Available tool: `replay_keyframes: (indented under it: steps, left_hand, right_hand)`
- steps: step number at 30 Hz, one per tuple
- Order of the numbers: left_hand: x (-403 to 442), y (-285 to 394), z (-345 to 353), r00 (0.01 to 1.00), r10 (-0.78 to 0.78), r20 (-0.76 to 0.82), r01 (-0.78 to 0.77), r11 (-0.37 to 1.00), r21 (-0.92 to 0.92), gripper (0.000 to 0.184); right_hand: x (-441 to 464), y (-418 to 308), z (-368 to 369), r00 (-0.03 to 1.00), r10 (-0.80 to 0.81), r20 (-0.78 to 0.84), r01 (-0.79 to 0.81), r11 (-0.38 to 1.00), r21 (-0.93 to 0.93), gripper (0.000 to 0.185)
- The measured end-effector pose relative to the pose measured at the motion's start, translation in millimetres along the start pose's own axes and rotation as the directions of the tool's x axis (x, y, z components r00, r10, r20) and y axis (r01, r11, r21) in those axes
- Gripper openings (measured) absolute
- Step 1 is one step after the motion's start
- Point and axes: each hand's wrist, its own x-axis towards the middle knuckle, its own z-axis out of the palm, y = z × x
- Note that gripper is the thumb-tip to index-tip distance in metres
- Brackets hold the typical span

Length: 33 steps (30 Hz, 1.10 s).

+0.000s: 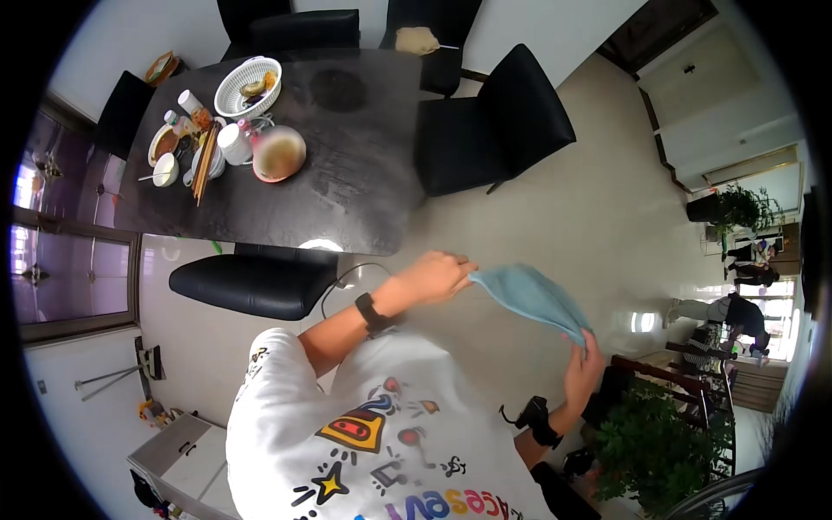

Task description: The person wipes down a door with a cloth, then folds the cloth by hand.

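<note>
A light-blue cloth (530,295) is stretched in the air between my two hands, sagging slightly along its length. My left hand (438,276), with a dark band on the wrist, pinches one corner of it just in front of the dining table (355,204). At the other end, my right hand (585,362) grips the opposite corner between thumb and fingers. Black straps wrap my right wrist. The cloth hangs above the tiled floor and touches nothing but my hands.
On the table are a white basket (223,93) with food, a soup bowl (279,154), chopsticks (206,165), jars and small bowls. Black chairs (520,108) surround it; one (251,284) stands close on my left. A leafy plant (650,442) is right; people (744,316) are further off.
</note>
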Motion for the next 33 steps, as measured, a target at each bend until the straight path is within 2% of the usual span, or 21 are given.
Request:
replay_keyframes:
  steps: [1,4,7,10,13,16,19,22,25,26,27,29,32,33]
  left_hand:
    - [5,0,-5,0.999,-0.016,-0.050,0.016,1.000,0.003,0.031]
    - [26,4,-21,0.985,-0.110,-0.133,0.117,0.992,0.046,0.037]
    - [52,-4,-12,0.969,-0.150,-0.198,0.147,0.989,-0.027,0.041]
    - [86,0,-13,0.977,-0.160,-0.138,0.162,0.987,0.002,0.045]
    - [135,1,-9,0.994,-0.102,-0.041,0.103,0.994,0.021,0.045]
    - [187,0,10,0.999,-0.041,-0.011,0.041,0.999,0.022,0.045]
    - [237,8,6,1.000,0.003,-0.006,-0.003,0.999,0.035,0.045]
    - [287,21,-18,0.997,-0.028,0.075,0.023,0.997,0.071,0.046]
    - [325,8,-22,0.999,-0.002,-0.036,0.010,0.978,0.206,0.046]
    - [333,11,-28,0.999,-0.030,-0.022,0.035,0.965,0.259,0.046]
    - [339,10,-31,0.999,-0.034,-0.041,0.044,0.963,0.266,0.046]
    - [353,10,-33,0.995,-0.038,-0.092,0.063,0.958,0.281,0.047]
    - [376,14,-47,0.972,-0.069,-0.224,0.116,0.972,0.203,0.048]
    - [386,10,-51,0.963,-0.088,-0.255,0.129,0.980,0.152,0.048]
  right_hand:
    - [10,7,4,1.000,-0.025,0.007,0.025,1.000,0.004,0.022]
    - [38,32,16,0.999,0.037,-0.010,-0.036,0.994,0.102,0.021]
    - [67,60,19,0.998,0.063,-0.025,-0.060,0.993,0.102,0.020]
    - [104,91,18,0.991,0.137,-0.007,-0.135,0.984,0.118,0.018]
    - [153,143,19,0.989,0.144,-0.017,-0.143,0.988,0.056,0.015]
    - [207,199,16,0.976,0.213,-0.050,-0.204,0.969,0.143,0.014]
    - [266,233,-4,0.991,0.119,-0.053,-0.119,0.993,0.012,0.014]
    - [326,260,-16,0.995,0.066,-0.077,-0.062,0.996,0.060,0.017]
    - [377,266,-12,0.989,0.086,-0.123,-0.074,0.992,0.101,0.012]
    - [394,271,-8,0.989,0.095,-0.111,-0.070,0.975,0.209,0.011]
    - [410,278,0,0.990,0.104,-0.097,-0.069,0.947,0.313,0.011]
    - [443,278,6,0.994,0.089,-0.068,-0.063,0.944,0.322,0.010]
    - [496,272,23,0.996,-0.008,-0.092,0.043,0.922,0.386,0.013]
    - [514,263,27,0.995,-0.018,-0.094,0.059,0.885,0.461,0.015]
